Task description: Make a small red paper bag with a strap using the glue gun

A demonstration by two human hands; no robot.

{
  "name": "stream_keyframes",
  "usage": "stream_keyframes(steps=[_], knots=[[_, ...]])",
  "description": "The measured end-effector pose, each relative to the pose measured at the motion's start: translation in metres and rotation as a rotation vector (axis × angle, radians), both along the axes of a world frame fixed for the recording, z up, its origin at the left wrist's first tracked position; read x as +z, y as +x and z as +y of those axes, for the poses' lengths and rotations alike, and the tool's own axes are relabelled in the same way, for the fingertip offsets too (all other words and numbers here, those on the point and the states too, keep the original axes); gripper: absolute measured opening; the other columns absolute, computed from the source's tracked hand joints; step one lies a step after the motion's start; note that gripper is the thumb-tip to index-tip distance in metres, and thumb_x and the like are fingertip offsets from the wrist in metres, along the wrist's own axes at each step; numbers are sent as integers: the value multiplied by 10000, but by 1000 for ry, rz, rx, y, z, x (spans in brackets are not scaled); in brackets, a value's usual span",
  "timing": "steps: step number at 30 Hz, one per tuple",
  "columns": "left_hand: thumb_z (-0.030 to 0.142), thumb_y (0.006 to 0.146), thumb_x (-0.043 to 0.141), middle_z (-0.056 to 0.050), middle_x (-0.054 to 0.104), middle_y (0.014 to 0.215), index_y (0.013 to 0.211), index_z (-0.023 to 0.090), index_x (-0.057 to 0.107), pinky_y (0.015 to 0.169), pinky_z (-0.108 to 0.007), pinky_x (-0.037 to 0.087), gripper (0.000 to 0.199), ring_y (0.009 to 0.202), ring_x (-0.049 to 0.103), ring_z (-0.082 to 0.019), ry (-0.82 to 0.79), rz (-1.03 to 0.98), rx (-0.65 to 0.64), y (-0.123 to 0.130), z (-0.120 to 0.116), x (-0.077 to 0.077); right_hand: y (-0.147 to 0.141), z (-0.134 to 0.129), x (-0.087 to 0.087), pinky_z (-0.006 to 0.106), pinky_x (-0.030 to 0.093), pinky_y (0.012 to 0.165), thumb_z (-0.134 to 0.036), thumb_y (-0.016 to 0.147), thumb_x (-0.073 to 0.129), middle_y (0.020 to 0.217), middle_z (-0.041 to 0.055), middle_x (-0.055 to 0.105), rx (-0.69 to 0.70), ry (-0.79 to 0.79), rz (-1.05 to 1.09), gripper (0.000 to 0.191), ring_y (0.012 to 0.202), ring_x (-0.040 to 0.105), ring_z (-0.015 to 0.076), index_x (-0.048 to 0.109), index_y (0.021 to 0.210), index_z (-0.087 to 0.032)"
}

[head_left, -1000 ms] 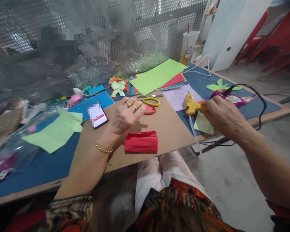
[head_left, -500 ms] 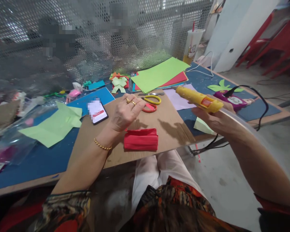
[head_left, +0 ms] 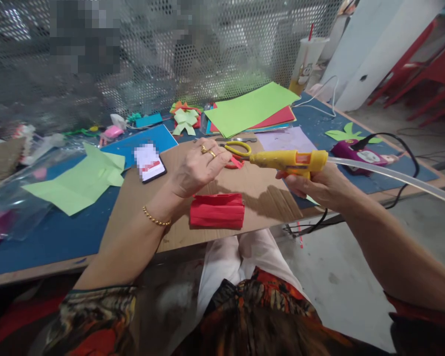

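Note:
My right hand [head_left: 319,188] grips a yellow glue gun [head_left: 289,160], with a long clear glue stick [head_left: 393,175] coming out of its back. The nozzle points left, close to the fingertips of my left hand [head_left: 203,165]. That hand is closed in a pinch above the cardboard; whatever it holds is hidden. A bit of red [head_left: 238,162] shows by its fingertips, and I cannot tell if it is held. Behind the fingers lie scissors with a yellow handle loop [head_left: 241,147]. Folded red paper [head_left: 217,211] rests on the cardboard [head_left: 133,217] below my hands.
A phone [head_left: 150,163] lies left of my left hand, near cut light-green paper [head_left: 79,183]. Coloured sheets [head_left: 252,109] are stacked at the back, beside a drink cup [head_left: 307,66]. To the right are a purple device [head_left: 356,155] with a black cable and a green paper leaf shape [head_left: 344,132].
My right hand has brought the glue gun left and levelled it, so its nozzle is now near my left fingertips. My left hand stays pinched, nearly in place. The view has shifted slightly.

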State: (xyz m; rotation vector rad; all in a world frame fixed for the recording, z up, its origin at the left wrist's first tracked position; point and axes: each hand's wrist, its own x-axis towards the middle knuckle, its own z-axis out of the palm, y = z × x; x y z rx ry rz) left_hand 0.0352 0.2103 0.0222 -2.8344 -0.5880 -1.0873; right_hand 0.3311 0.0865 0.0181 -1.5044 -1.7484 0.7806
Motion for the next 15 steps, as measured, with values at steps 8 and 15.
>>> stream_keyframes(steps=[8, 15], knots=[[425, 1133, 413, -110, 785, 983, 1023, 222, 713, 988, -558, 585, 378, 991, 743, -271, -45, 42, -11, 0, -6, 7, -6, 0, 5, 302, 343, 515, -861, 861, 594, 598, -26, 485, 69, 2, 9, 641, 542, 435, 128, 595, 783, -224], [359, 1142, 425, -102, 794, 974, 1044, 213, 709, 950, -515, 608, 335, 948, 749, -245, 81, 34, -13, 2, -3, 1, -6, 3, 4, 315, 344, 503, -840, 843, 562, 569, -2, 499, 34, -32, -58, 623, 515, 452, 138, 577, 751, -224]])
